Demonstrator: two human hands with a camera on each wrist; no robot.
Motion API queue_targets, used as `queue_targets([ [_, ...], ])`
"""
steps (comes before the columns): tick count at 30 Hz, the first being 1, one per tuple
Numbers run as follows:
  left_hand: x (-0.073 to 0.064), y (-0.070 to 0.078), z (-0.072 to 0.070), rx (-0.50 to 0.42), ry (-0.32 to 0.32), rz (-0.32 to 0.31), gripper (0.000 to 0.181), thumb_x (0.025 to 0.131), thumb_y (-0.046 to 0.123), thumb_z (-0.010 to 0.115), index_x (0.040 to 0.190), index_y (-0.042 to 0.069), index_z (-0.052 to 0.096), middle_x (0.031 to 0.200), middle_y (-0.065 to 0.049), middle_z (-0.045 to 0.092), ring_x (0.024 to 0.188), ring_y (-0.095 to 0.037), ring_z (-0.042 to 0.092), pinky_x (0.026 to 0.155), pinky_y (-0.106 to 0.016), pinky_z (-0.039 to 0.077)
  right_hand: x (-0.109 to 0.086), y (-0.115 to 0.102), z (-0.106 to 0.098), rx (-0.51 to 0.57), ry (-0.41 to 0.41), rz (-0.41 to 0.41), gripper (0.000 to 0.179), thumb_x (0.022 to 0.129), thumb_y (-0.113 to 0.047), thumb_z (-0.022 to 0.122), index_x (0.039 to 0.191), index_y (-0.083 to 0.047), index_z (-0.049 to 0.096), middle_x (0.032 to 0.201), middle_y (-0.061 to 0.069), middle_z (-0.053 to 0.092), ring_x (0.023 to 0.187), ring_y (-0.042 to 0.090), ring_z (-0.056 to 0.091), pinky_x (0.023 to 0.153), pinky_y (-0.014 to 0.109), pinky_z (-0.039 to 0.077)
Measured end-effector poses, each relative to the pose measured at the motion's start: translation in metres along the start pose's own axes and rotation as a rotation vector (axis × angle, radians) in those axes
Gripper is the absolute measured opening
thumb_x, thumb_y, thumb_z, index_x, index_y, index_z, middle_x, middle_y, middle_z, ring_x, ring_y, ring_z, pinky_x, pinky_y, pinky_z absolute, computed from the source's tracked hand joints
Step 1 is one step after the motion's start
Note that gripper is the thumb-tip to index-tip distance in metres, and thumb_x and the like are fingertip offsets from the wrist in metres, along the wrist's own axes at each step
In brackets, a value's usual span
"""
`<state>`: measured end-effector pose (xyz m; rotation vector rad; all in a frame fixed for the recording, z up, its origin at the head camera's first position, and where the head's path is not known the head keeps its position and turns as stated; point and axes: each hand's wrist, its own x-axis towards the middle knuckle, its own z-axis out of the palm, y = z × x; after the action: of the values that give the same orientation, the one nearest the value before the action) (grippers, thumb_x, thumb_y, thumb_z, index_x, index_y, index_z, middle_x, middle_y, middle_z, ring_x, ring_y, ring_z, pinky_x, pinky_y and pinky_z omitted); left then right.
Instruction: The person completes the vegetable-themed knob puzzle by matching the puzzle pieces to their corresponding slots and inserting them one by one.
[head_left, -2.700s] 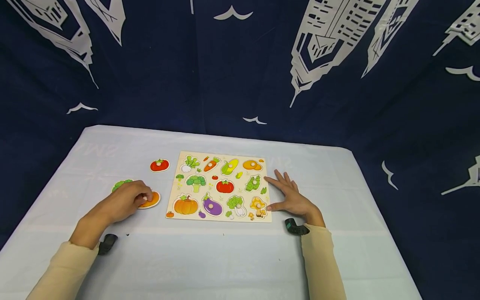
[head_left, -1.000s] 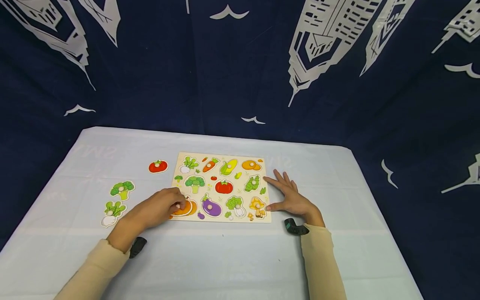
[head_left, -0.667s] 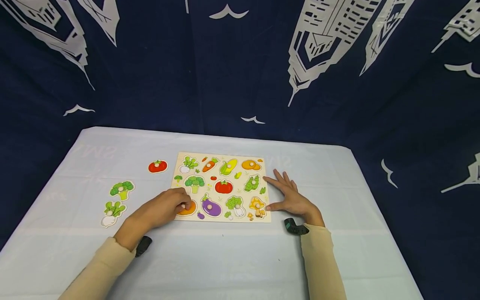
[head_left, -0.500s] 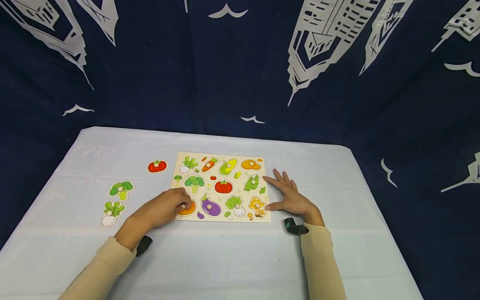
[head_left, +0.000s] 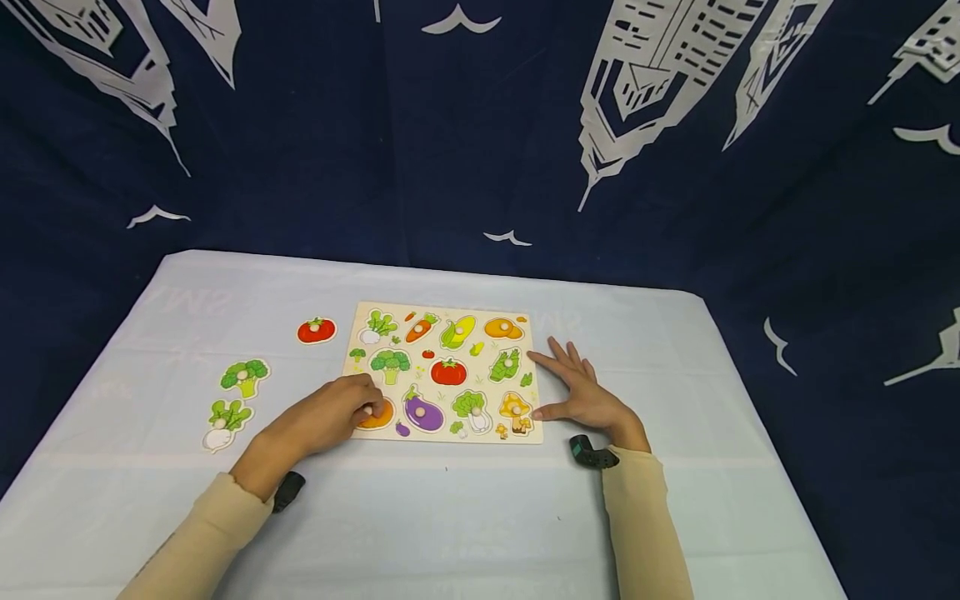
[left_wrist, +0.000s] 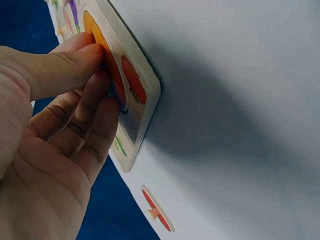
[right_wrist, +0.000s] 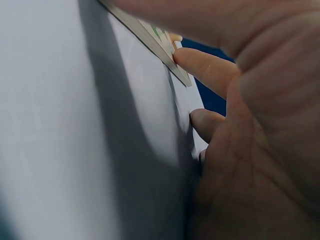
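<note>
A wooden vegetable puzzle board (head_left: 442,437) lies on the white table. At its lower left corner my left hand (head_left: 322,418) pinches the pumpkin puzzle piece (head_left: 382,417) with thumb and fingertips, and the hand covers much of that piece in the head view. From the left wrist view, the pumpkin (left_wrist: 95,24) lies over the matching spot on the board, its knob hidden by the fingers. My right hand (head_left: 588,402) spreads its fingers at the board's right side, thumb and index finger touching the edge.
Left of the board lie three loose knobbed pieces: a tomato (head_left: 317,331), a broccoli (head_left: 244,379) and a white radish (head_left: 227,425). Other vegetables with knobs, such as the eggplant (head_left: 424,414), sit in the board. A dark blue printed cloth (head_left: 450,150) hangs behind the table.
My left hand has carried the pumpkin piece rightward from the table to the board's lower left corner, uncovering the broccoli and radish. In the last half second both hands stay still.
</note>
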<state>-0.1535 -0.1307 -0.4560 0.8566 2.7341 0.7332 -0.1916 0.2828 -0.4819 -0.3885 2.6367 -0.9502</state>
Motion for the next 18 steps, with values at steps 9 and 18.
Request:
queue_targets([
  [9, -0.0023, -0.0017, -0.0006, -0.013, 0.036, 0.013, 0.019, 0.091, 0.003, 0.070, 0.108, 0.012, 0.072, 0.102, 0.005, 0.066, 0.096, -0.015, 0.060, 0.096, -0.041, 0.055, 0.0001, -0.0012, -0.0006, -0.016, 0.001, -0.004, 0.102, 0.069, -0.038, 0.090, 0.156, -0.024, 0.037, 0.170, 0.012, 0.002, 0.155, 0.036, -0.015, 0.120, 0.064, -0.011],
  [18, -0.0063, -0.0054, -0.0041, 0.002, 0.067, 0.028, 0.019, 0.089, 0.004, 0.073, 0.106, 0.013, 0.071, 0.101, 0.005, 0.065, 0.092, -0.013, 0.059, 0.090, -0.039, 0.056, -0.0014, -0.0025, -0.0006, 0.002, 0.000, 0.003, 0.103, 0.068, -0.037, 0.091, 0.155, -0.023, 0.038, 0.170, 0.013, 0.002, 0.155, 0.037, -0.015, 0.120, 0.064, -0.011],
])
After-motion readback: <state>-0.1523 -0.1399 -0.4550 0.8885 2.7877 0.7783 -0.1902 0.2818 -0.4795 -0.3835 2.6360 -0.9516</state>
